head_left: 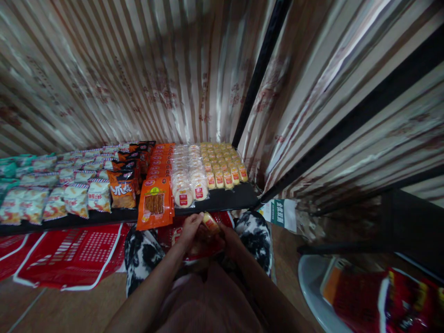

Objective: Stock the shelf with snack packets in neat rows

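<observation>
Striped curtains are hung behind a low black shelf (229, 200), which serves as the landmark for everything below. Just in front of its front edge, a small yellow snack packet (210, 222) is pinched by the left hand (190, 230), fingers closed on its near end; the right hand (231, 241) is curled beside it over a red bag (204, 247) on the lap, though whether that bag is actually gripped cannot be told (the fingers are too dark to read). The packet is best kept pinched by its edge and carried label-up and level, so that it can be matched to the row of like packets (224, 166) at the right end of the shelf.

Counts are given loosely. One packet is held. Four columns of yellow packets are seen on the shelf, two of round white cakes (189, 185) to their left, then one stack of orange packs (155, 201); exact numbers are lost to blur. Under the shelf, a red basket (71, 254) is seen to the left.
</observation>
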